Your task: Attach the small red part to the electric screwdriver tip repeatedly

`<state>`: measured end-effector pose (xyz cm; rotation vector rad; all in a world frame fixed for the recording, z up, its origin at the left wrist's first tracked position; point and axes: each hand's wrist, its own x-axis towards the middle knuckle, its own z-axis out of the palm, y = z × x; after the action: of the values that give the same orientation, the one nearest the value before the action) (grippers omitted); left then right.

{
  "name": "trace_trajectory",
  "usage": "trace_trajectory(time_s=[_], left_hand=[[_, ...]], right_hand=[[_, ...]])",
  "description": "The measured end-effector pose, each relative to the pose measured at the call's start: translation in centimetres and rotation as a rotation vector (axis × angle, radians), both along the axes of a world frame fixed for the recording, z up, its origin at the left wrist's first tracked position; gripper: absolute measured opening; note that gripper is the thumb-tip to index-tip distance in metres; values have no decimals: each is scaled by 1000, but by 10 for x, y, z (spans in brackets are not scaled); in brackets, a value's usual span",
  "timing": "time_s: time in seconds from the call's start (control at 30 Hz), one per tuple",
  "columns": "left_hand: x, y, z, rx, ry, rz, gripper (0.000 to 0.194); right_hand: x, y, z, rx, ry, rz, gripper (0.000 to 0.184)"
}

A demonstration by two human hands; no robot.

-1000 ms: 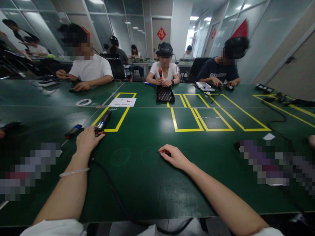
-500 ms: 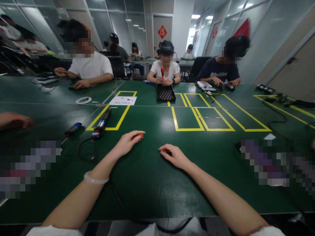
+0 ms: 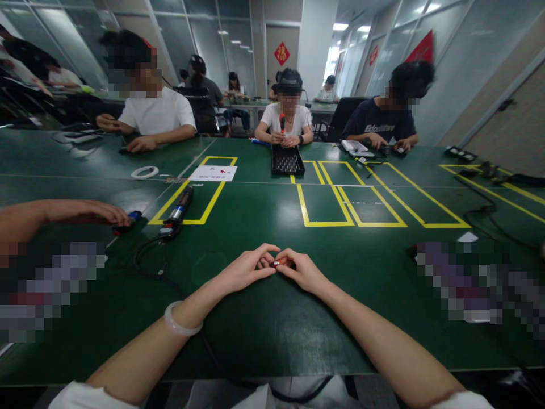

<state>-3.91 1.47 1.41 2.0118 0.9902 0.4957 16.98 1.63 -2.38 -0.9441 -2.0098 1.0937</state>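
Observation:
Above the green tabletop (image 3: 255,329), my two hands meet at the fingertips. A small red-orange piece with a shiny spot (image 3: 276,263) sits between them, too small to name. My left hand (image 3: 246,270), with a pale bangle (image 3: 181,321) on the wrist, closes thumb and fingers at the piece's left side. My right hand (image 3: 304,270) pinches it from the right, fingers curled and partly hidden.
A black electric screwdriver (image 3: 179,207) with its cable lies left of my hands. Another person's hand (image 3: 102,213) reaches a second dark tool (image 3: 130,221). Yellow tape outlines (image 3: 327,224) mark the table. Opposite, a person holds a red screwdriver (image 3: 282,122) over a black tray (image 3: 288,170).
My left hand has moved right and nearer to me, bringing the small orange piece to my right hand. At the left, another person's hand has reached in to the dark tool.

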Motion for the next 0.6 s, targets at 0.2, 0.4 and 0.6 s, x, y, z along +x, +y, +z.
trace_trajectory(time_s=[0.2,0.4,0.6], left_hand=[[5,-7,2,382,204,-8,22],[4,-5,2,360,196,81,24],[2,-2,2,307,194,55,28]], right_hand=[[3,3,-1,-110,60,30,29],[2,3,-6,-137,168,12,25],[1,2,-4,-104,149,10,18]])
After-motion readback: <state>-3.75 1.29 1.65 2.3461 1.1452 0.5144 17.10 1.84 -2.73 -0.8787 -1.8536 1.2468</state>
